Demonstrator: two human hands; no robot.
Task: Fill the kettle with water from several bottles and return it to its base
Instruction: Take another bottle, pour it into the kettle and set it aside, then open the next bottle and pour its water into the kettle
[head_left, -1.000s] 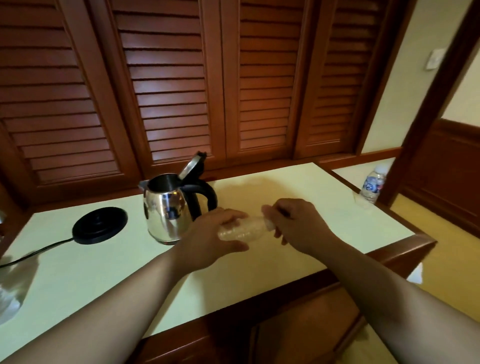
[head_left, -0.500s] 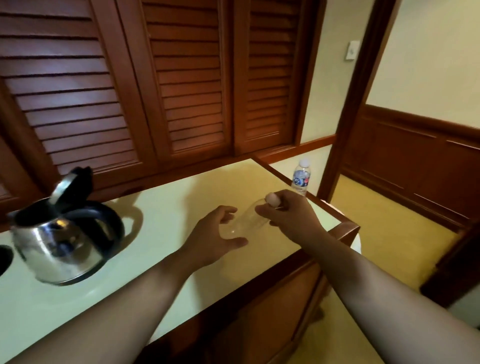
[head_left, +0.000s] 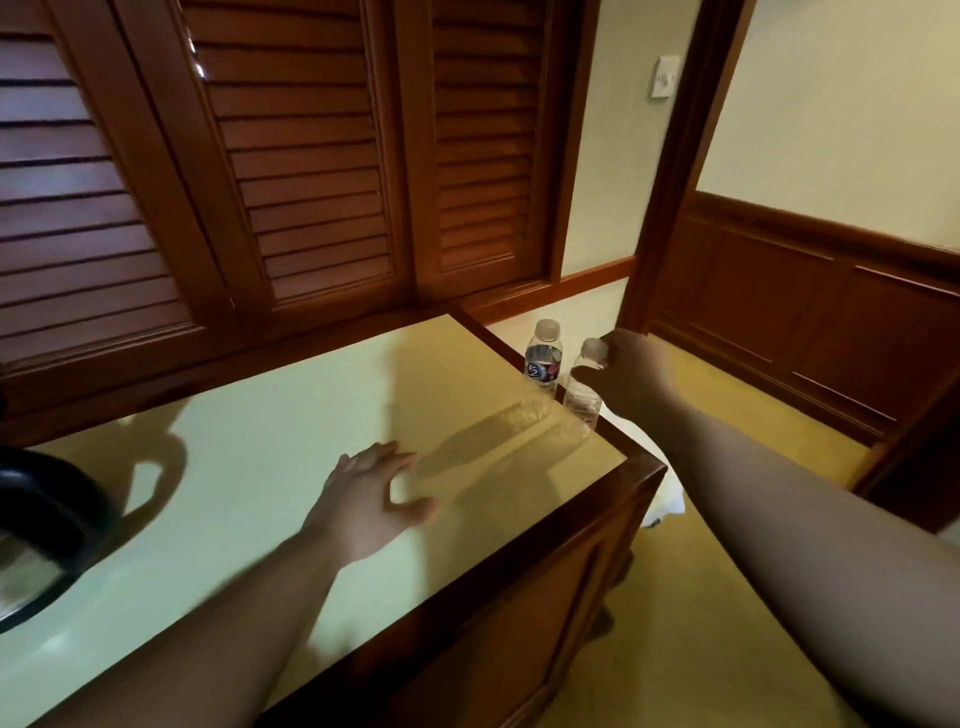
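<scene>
Now right hand (head_left: 631, 376) holds empty bottle (head_left: 583, 391) upright, left hand (head_left: 371, 499) released

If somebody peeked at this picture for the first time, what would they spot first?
Probably the right hand gripping the top of a clear bottle at the table's far right corner, right beside a labelled bottle. Next, the left hand spread open over the pale tabletop. The kettle peeks in at the left edge.

A single head-worn camera is looking forward and down from close above the counter (head_left: 291, 415), facing its far right corner. The louvred doors (head_left: 301, 171) are rising behind the counter, a doorway (head_left: 675, 171) opening to its right.
</scene>
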